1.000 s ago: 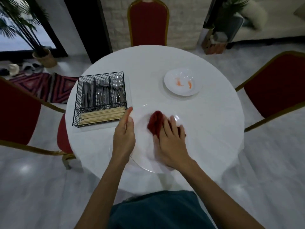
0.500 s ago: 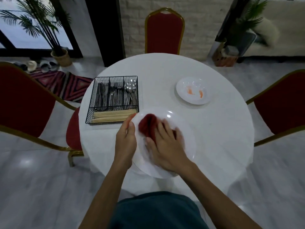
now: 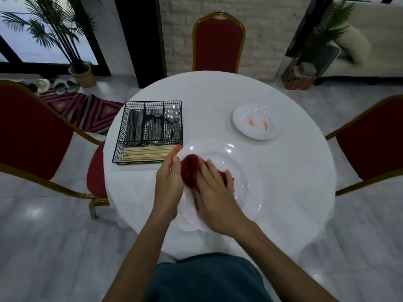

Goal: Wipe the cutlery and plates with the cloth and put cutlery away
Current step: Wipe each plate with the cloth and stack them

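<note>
View from above a round white table [image 3: 283,171], seen from the head of a person standing at its 6 o'clock edge.

A large white plate [image 3: 244,171] lies on the table toward 6 o'clock, in front of the person. A dark red cloth [image 3: 190,171] is bunched on the plate's left half. The right hand [image 3: 214,192] lies palm down over the cloth, fingers straight and slightly apart, pressing it onto the plate; the fingertips are blurred. The left hand [image 3: 169,184] is set against the plate's rim at its 9 o'clock side, fingers stretched out straight and close together, the thumb touching the rim — not curled round anything that shows.

At the table's 10 o'clock sits a black wire cutlery basket [image 3: 152,101], just beside the large plate. Its back row has three compartments: knives [image 3: 133,127] left, forks [image 3: 153,125] middle, spoons [image 3: 173,118] right. A long front compartment holds pale chopsticks [image 3: 144,152] lying sideways.

At 2 o'clock, apart from the large plate, is a smaller white plate [image 3: 256,136] with two orange smears.

Red chairs with gold frames stand at 12 [image 3: 218,42], 3 [image 3: 370,138] and 9 o'clock [image 3: 32,131]. A potted palm [image 3: 65,29] and a patterned rug [image 3: 87,110] lie beyond the table toward 10 o'clock.
</note>
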A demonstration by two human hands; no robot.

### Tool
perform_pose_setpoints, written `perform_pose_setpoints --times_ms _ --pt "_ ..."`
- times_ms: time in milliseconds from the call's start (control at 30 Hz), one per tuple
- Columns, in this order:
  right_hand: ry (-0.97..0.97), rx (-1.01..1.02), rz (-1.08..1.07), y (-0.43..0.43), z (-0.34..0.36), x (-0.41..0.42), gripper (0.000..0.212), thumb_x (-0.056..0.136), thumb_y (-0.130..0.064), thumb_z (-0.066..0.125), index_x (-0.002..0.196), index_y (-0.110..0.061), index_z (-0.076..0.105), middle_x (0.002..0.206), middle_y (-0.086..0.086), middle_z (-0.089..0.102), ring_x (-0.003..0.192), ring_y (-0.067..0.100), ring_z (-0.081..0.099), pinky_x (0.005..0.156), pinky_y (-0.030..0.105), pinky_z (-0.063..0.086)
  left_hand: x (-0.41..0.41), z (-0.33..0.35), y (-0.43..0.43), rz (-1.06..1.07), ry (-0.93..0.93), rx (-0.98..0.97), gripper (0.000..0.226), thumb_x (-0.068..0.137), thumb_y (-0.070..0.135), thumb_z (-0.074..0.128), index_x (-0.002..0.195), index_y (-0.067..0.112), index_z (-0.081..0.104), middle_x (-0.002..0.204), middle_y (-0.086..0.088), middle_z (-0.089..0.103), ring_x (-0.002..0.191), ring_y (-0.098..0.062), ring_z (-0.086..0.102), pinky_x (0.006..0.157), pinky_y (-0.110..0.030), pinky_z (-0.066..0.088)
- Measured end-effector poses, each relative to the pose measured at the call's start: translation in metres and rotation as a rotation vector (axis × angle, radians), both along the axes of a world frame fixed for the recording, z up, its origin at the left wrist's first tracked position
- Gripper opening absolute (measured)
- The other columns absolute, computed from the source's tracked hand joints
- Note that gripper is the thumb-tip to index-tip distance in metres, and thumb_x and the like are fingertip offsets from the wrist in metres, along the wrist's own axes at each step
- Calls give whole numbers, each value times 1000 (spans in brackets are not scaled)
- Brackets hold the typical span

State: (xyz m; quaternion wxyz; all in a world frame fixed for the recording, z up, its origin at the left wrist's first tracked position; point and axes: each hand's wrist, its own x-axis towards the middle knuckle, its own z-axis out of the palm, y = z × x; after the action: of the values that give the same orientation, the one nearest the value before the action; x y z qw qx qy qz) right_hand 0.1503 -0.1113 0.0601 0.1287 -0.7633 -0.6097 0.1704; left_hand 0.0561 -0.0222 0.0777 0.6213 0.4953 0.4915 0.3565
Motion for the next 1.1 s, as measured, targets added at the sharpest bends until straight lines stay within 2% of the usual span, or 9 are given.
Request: perform_pose_setpoints --times_ms 100,200,267,333,433,700,833,967,1100 --pt "-121 2 -91 -2 -6 20 74 90 -28 12 161 -12 26 170 3 17 158 28 7 121 65 9 -7 6 3 29 15 -7 32 108 29 39 122 42 64 115 22 66 104 7 61 82 -15 51" --pt "-213 54 -102 -23 -9 25 62 92 -13 39 153 -5 42 164 10 35 155 32 23 120 66 15 -17 7 13 75 -6 -48 30 108 33 40 121 44 64 115 19 67 106 -3 62 85 -27 54" --pt "-124 45 -56 -39 -4 13 61 99 -25 41 159 -13 32 169 3 22 158 22 12 124 62 4 -19 7 15 88 -8 -52 31 108 34 40 122 44 65 118 16 68 111 -9 63 93 -34 54" --pt "37 -24 43 -45 10 -9 63 105 -51 19 163 -26 17 171 -10 2 157 9 -9 125 53 -9 -14 7 12 101 -6 -35 31 108 31 39 116 45 66 115 18 68 111 -6 63 93 -30 51" --pt "169 -53 113 -37 24 -25 62 105 -56 8 163 -35 5 169 -22 -4 152 -2 -21 122 42 -20 -4 5 0 49 12 -9 32 108 30 38 115 45 65 115 16 68 112 -5 62 89 -25 50" --pt "4 -94 -15 -28 18 15 72 97 -62 -3 163 -34 3 170 -20 -7 155 6 -19 123 55 -10 -7 0 -2 39 89 74 39 108 37 34 141 54 45 141 22 47 130 -5 45 105 -28 37" --pt "192 -152 81 -53 39 -11 58 102 -62 5 158 -47 5 164 -30 -9 149 -5 -25 123 48 -20 -14 -1 4 113 61 60 37 108 34 35 136 49 54 143 15 54 131 -10 50 110 -36 42" --pt "304 -42 97 -40 37 -14 48 110 -46 17 158 -50 10 164 -34 9 152 -8 -11 125 41 -12 -5 1 -4 37 99 106 34 108 29 39 131 44 58 133 13 59 124 -10 54 104 -32 46" --pt "97 76 10 -18 7 15 58 103 -44 11 160 -38 23 165 -22 25 158 11 1 126 53 -1 -2 -4 -13 -21 136 119 34 107 32 41 132 48 58 131 15 62 123 -10 56 106 -35 46"
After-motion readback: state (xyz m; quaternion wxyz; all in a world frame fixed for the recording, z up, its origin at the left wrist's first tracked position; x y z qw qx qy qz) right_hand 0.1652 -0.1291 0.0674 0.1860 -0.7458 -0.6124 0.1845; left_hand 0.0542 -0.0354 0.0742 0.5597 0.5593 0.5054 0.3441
